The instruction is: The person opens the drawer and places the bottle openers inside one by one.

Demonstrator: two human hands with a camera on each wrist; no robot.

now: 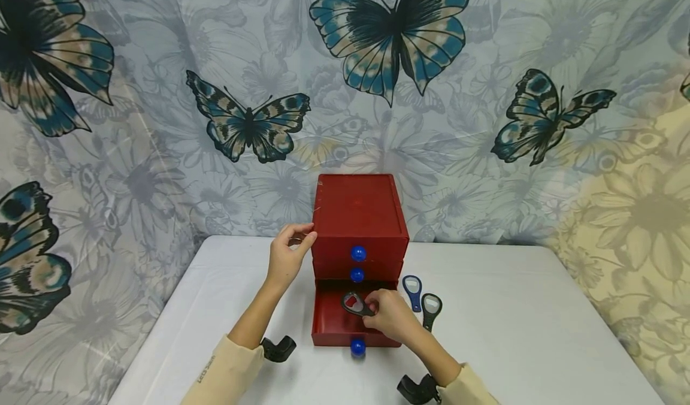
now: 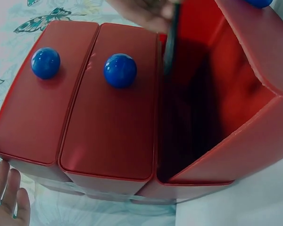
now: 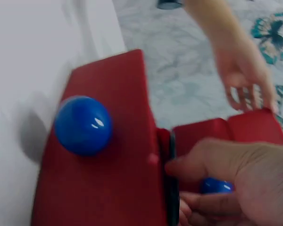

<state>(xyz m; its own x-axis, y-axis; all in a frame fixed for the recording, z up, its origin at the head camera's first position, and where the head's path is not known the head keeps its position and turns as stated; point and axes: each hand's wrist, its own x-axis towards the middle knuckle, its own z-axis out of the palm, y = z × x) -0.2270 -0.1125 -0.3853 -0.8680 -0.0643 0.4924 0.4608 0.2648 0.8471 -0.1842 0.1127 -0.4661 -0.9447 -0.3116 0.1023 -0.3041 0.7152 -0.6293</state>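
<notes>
The step in hand appeared to be the stowing of a bottle opener in the bottom drawer. The right hand (image 1: 392,316) pinched a black, flat, loop-headed bottle opener (image 1: 354,304) by its handle and held it over the pulled-out bottom drawer (image 1: 330,321) of a small red three-drawer chest (image 1: 358,213), seemingly of glossy moulded plastic. The opener's head stood above the drawer's cavity; whether it touched the floor could not be determined. The left hand (image 1: 288,255) rested against the chest's upper left edge, fingers loosely curved on the top corner, steadying rather than gripping.

The next move, in my judgement, called for lowering the opener flat inside the drawer walls and letting go, with the chest kept braced.

Each drawer front bore a round, smooth blue knob (image 1: 358,253); the two upper drawers were closed. A blue-handled bottle opener (image 1: 412,291) and a dark green-handled bottle opener (image 1: 430,310) lay just beside one another on the white table (image 1: 517,327), to the right of the chest. The backdrop was a butterfly-printed cloth (image 1: 162,93), softly creased.
</notes>
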